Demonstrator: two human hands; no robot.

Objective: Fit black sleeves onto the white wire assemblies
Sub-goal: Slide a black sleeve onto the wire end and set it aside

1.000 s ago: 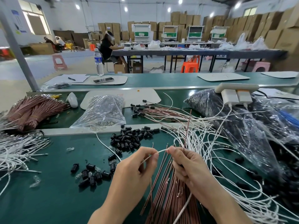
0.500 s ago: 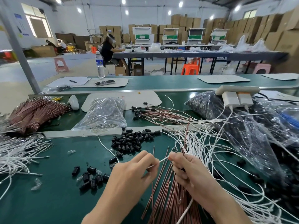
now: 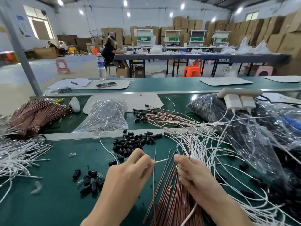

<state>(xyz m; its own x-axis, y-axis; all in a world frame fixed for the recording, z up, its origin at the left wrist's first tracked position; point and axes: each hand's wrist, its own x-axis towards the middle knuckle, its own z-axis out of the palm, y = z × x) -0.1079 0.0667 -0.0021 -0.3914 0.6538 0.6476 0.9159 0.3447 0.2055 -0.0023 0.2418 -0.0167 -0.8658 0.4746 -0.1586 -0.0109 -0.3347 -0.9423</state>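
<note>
The left hand pinches a white wire whose free end points at the right hand. The right fingers curl round brown wires. Black sleeves lie just beyond the left fingertips.

water bottle, phone, pen, orange stool

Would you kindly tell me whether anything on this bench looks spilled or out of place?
Yes: black sleeves lie loose across the green mat rather than bagged, some lying among the white wires. A power strip sits atop a plastic bag.
</note>
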